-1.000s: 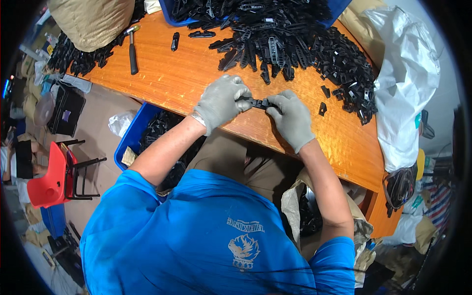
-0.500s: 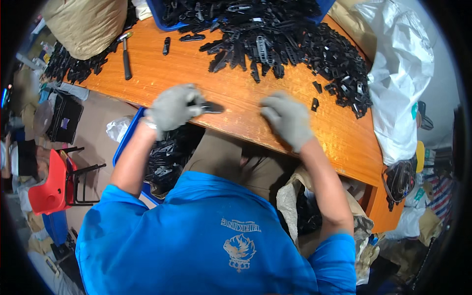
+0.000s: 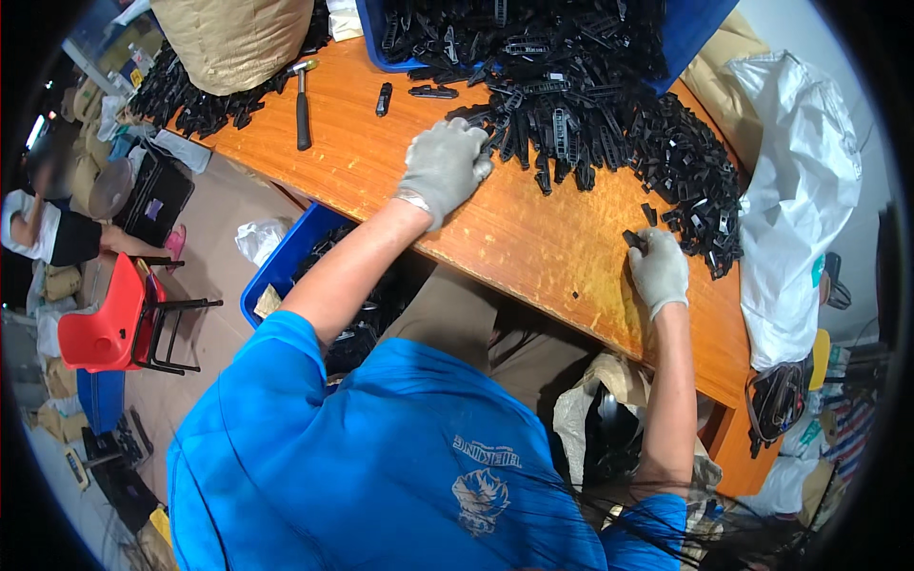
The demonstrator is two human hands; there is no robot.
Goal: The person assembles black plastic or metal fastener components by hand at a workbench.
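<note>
My left hand (image 3: 443, 169), in a grey work glove, rests at the near left edge of a heap of long black plastic parts (image 3: 571, 133). Its fingers are curled at the heap; what they grip, if anything, is hidden. Farther right, my gloved right hand (image 3: 661, 274) pinches a small black plastic piece (image 3: 633, 240) between thumb and finger. That hand is just in front of a spread of small black pieces (image 3: 705, 205). One tiny black bit (image 3: 575, 295) lies by itself on the wooden table (image 3: 533, 238).
A blue bin (image 3: 700, 52) spills parts at the back. A hammer (image 3: 303, 109), two single parts (image 3: 384, 99) and a paper sack (image 3: 233, 48) are at the left. A white sack (image 3: 795, 190) stands right; below the table are a blue crate (image 3: 271, 271) and an open sack (image 3: 576, 409).
The left hand has moved forward to the heap, and the black part it held is out of sight. The right hand has shifted right and now pinches a small piece. The view has shifted.
</note>
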